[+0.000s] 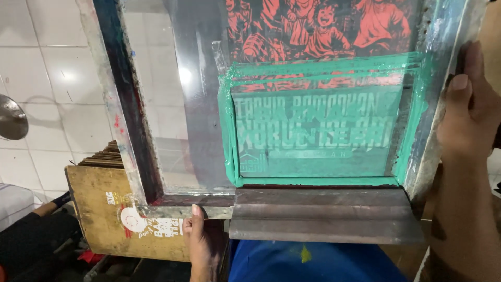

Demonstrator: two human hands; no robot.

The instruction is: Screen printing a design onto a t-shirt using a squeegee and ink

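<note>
White tiled wall [47, 78] fills the background behind us. We hold a screen frame [130, 156] upright, its top cut off by the picture's edge. Green ink [313, 151] covers the mesh around a red print [313, 26], and lettering shows through too faintly to make out. A squeegee [323, 216] lies along the frame's bottom bar. A cardboard box [104, 209] stands low left, contents hidden. Our right hand [469, 120] curls around the frame's right side; our left hand [201, 245] pinches the bottom edge, fingers hidden behind it.
</note>
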